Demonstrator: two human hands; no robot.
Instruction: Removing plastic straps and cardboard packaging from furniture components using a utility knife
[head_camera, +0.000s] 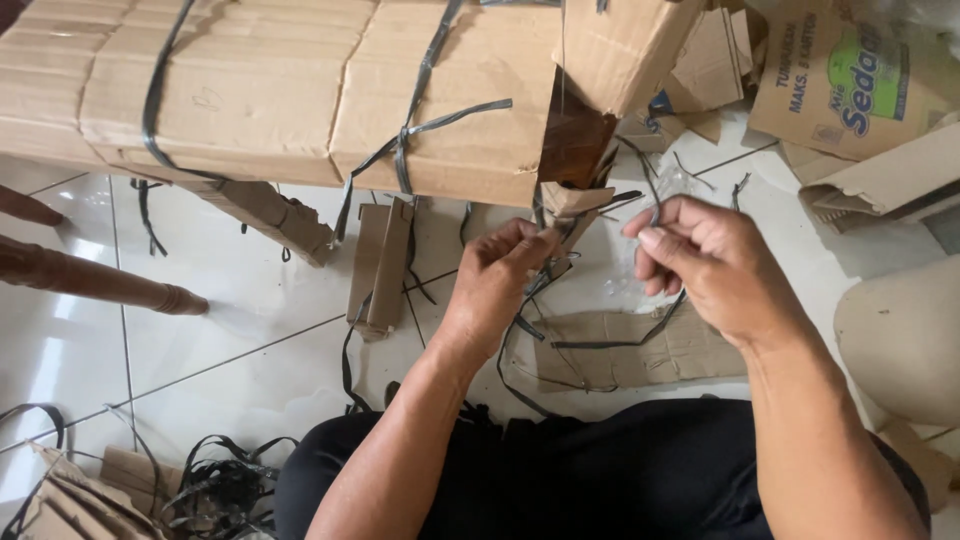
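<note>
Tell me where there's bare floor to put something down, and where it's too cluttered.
Bare white tile floor lies left of the left hand, bordered by the strapped cardboard bundle above, wooden legs at left, and the heap of black straps below. Crowded: under and between both hands, right hand included, where flat cardboard, loose strap and boxes pile.

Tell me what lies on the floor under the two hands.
Under the left hand and right hand lies a flat cardboard piece on the white tile floor, crossed by black strap. The hands cover part of it.
</note>
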